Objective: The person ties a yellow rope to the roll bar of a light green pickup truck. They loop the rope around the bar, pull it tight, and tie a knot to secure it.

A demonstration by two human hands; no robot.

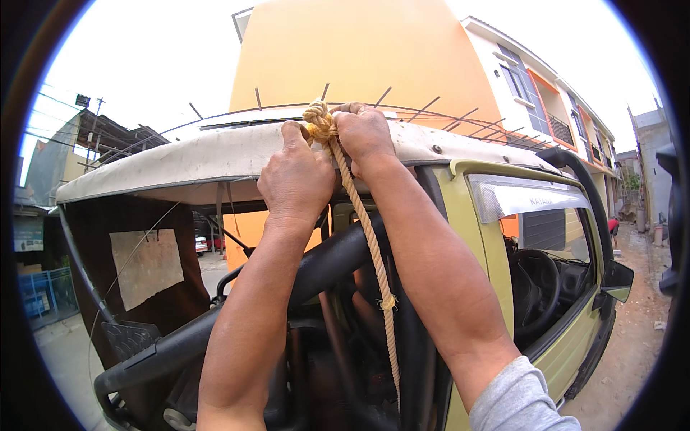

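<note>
Both my arms reach up to the roof edge of an olive-green off-road vehicle (460,237). A thick tan rope (369,237) is tied in a bulky knot (317,123) there. My left hand (296,172) is closed at the knot's left side, thumb up against it. On the right side, my right hand (361,136) grips the rope with bent fingers. From the knot the rope's tail hangs past my right forearm, with a small frayed knot partway down. Part of the knot is hidden behind my fingers.
Thin metal rods (424,111) stick up along the off-white roof cover (165,167). Below it, a black roll bar (215,323) crosses the open rear. A side mirror (617,281) juts out at right. An orange building wall (359,54) rises behind; a dirt road (629,323) runs along the right.
</note>
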